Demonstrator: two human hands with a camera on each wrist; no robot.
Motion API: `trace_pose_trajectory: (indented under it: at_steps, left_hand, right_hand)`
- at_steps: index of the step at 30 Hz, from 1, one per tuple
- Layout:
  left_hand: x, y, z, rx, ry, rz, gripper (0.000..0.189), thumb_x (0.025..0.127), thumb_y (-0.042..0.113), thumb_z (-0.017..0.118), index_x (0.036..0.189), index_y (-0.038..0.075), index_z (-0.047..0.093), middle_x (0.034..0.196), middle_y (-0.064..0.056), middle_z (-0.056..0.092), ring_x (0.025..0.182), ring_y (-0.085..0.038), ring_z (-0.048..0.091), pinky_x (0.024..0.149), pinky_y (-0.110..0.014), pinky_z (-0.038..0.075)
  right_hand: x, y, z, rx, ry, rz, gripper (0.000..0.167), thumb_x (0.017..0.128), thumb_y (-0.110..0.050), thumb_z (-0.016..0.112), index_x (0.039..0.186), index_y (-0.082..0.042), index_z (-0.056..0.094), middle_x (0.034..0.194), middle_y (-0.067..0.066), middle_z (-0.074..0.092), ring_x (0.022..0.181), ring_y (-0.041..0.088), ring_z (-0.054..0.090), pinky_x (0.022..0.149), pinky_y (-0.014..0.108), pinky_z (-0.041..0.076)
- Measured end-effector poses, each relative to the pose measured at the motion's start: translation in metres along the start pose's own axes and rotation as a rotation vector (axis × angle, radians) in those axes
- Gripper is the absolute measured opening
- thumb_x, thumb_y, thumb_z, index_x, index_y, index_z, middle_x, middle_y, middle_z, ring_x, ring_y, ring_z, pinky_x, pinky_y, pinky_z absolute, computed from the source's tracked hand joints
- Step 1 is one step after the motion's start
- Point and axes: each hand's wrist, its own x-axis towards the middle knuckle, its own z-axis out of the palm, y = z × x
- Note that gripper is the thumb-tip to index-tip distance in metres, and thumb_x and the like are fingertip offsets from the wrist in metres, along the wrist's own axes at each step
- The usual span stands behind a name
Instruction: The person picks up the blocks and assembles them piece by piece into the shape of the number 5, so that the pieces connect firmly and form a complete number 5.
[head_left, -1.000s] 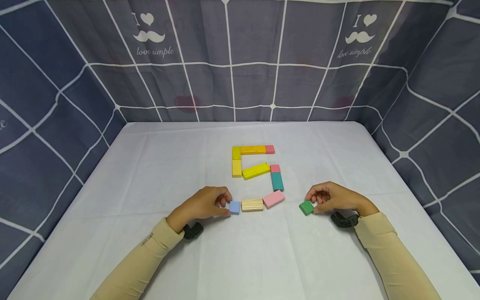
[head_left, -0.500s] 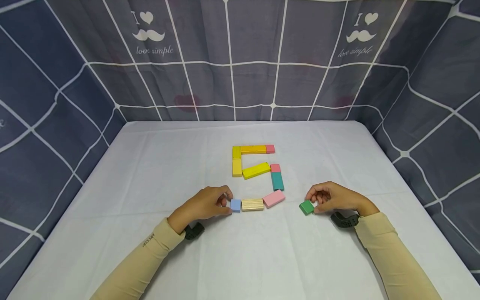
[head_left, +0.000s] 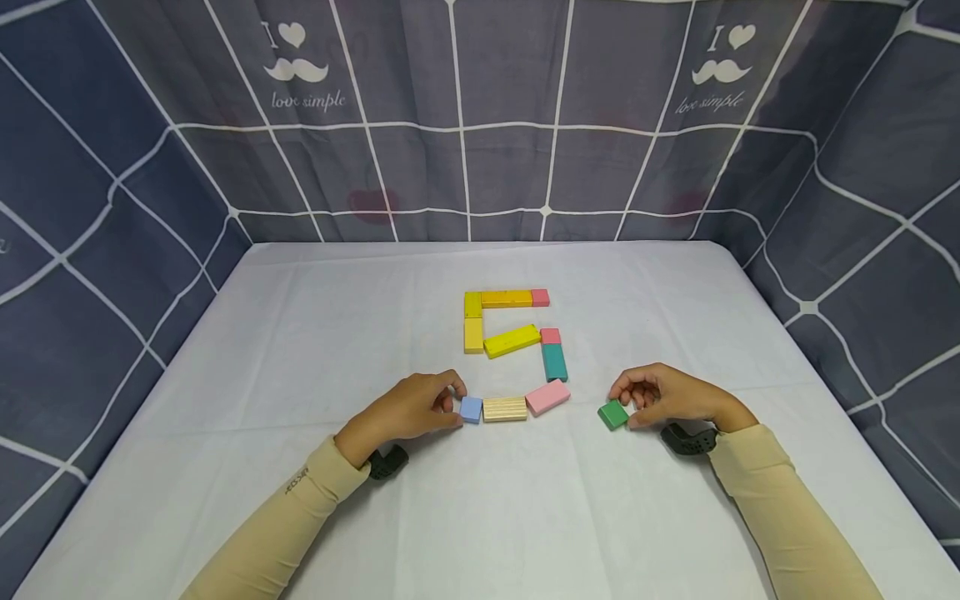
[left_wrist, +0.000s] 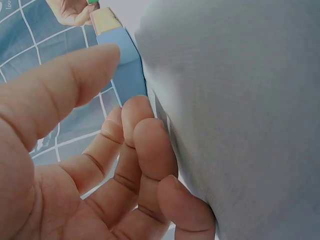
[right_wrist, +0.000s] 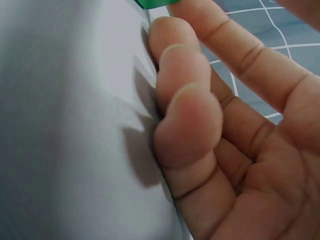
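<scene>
My left hand (head_left: 422,406) pinches a small blue block (head_left: 471,409) between thumb and fingers at the left end of the bottom row. In the left wrist view the thumb lies along one side of the blue block (left_wrist: 127,67) and fingertips touch its near end. Right of it lies a ribbed natural-wood block (head_left: 505,409), then a tilted pink block (head_left: 548,397). On the right, my right hand (head_left: 663,396) holds a green block (head_left: 613,415) in its fingertips, turned at an angle on the cloth. Only an edge of the green block (right_wrist: 152,3) shows in the right wrist view.
Farther back, an orange block (head_left: 506,299), yellow blocks (head_left: 473,335), a slanted bright yellow block (head_left: 512,342), small pink-red blocks (head_left: 551,336) and a teal block (head_left: 554,363) continue the winding line. White cloth (head_left: 360,317) covers the table; dark checked curtains (head_left: 502,167) surround it.
Over the last second the left hand has shifted the blue block slightly away from me and to the right, toward the wooden block. The right hand and the green block have hardly moved.
</scene>
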Motion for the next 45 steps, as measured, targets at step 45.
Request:
trace_pose_trajectory:
  at_steps: [45]
  left_hand:
    - [-0.001, 0.002, -0.001, -0.019, -0.02, -0.047, 0.029, 0.096, 0.011, 0.083, 0.119, 0.008, 0.065, 0.084, 0.003, 0.059, 0.073, -0.01, 0.051, 0.068, -0.024, 0.043]
  right_hand:
    - [0.038, -0.023, 0.012, -0.152, 0.134, 0.008, 0.031, 0.087, 0.001, 0.087, 0.115, 0.002, 0.074, 0.093, 0.012, 0.068, 0.073, 0.012, 0.053, 0.065, 0.023, 0.043]
